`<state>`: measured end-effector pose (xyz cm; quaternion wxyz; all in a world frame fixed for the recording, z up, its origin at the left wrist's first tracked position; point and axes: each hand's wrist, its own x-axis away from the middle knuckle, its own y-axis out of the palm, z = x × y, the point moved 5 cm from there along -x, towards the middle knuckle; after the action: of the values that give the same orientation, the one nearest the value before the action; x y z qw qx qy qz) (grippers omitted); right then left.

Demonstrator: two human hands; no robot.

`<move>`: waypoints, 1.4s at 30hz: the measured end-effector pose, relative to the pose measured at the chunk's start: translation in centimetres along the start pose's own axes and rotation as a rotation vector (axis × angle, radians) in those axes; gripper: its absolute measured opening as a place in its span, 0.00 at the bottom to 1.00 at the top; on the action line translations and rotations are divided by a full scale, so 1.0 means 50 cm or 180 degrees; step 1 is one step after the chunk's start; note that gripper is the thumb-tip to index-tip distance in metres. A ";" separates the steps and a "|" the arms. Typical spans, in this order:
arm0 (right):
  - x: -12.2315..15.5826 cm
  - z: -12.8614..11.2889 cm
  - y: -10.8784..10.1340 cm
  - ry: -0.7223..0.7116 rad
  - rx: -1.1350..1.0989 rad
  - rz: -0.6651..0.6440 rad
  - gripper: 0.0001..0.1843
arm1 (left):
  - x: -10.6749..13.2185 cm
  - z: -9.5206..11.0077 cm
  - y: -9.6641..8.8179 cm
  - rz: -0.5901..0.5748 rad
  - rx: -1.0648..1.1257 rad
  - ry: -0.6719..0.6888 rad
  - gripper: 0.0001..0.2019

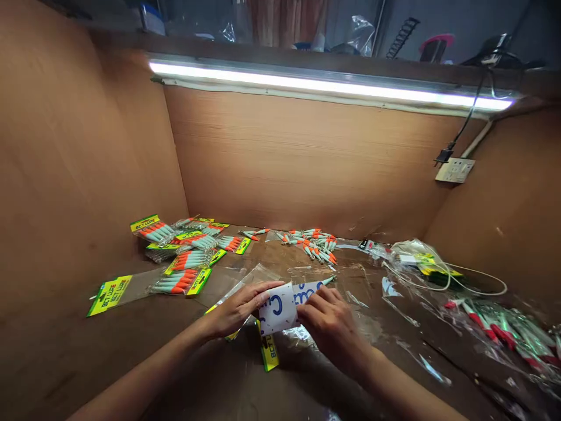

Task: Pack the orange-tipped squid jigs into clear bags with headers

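Note:
Between my hands is a piece of white paper (279,313) with blue handwriting, bent across its middle. My left hand (239,307) is closed on its left end, thumb on top. The fingers of my right hand (331,321) are curled around its right end. Just behind the right hand pokes out the pale tip of a fishing lure (328,280). Under the paper lies a yellow and green header card (269,354) marked BCT LURE, with clear plastic beside it. Whether the paper wraps anything is hidden.
At left, several bagged packs of orange and pale lures (193,260) are piled up. Loose lures (313,242) lie at the back. A plastic bag (412,254) and red and white lures (495,327) lie at right. Above, a plug (445,155) dangles by a socket (456,171).

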<state>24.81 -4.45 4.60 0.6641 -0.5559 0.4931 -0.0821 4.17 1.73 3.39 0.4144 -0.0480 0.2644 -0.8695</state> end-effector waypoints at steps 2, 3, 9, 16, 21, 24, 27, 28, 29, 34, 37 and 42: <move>-0.005 -0.014 0.034 -0.0071 -0.0008 -0.0158 0.07 | 0.013 -0.009 -0.001 0.0044 -0.0107 0.0040 0.22; -0.004 -0.017 0.049 -0.0064 -0.0053 -0.0229 0.06 | 0.019 -0.011 0.001 0.0002 -0.0221 0.0076 0.22; 0.017 -0.017 0.095 0.0305 -0.0357 -0.0489 0.04 | 0.045 -0.010 0.023 -0.0353 -0.1456 0.0397 0.55; 0.006 -0.016 0.085 0.0016 -0.0924 -0.1148 0.04 | 0.042 -0.031 0.017 -0.0188 -0.2062 0.0356 0.44; -0.056 0.103 0.043 0.0685 -0.0999 -0.0763 0.11 | 0.040 -0.028 0.016 -0.0173 -0.1843 0.0435 0.41; -0.097 0.141 0.086 0.0661 -0.0734 -0.1076 0.13 | 0.034 -0.017 0.013 -0.0105 -0.1714 0.0560 0.36; -0.121 0.137 0.140 0.0248 -0.0464 -0.1484 0.17 | 0.028 -0.007 0.011 0.0027 -0.1565 0.0632 0.33; -0.126 0.134 0.145 0.0172 -0.0378 -0.1440 0.18 | 0.027 -0.005 0.011 0.0069 -0.1519 0.0641 0.33; -0.129 0.132 0.140 0.0158 -0.0314 -0.1311 0.18 | 0.026 -0.004 0.012 0.0102 -0.1484 0.0649 0.33; -0.109 0.136 -0.015 0.0561 -0.0629 0.0160 0.16 | 0.024 -0.004 0.015 0.0145 -0.1442 0.0709 0.34; -0.068 0.121 -0.107 0.0738 -0.0963 0.0608 0.09 | 0.025 -0.009 0.014 0.0173 -0.1440 0.0679 0.35; -0.016 0.042 -0.104 0.0302 -0.0864 -0.0221 0.10 | 0.025 -0.016 0.014 0.0165 -0.1439 0.0613 0.36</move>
<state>28.24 -4.46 9.11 0.5555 -0.6529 0.5110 -0.0638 3.60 0.74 2.18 0.3881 -0.0496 0.4917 -0.7779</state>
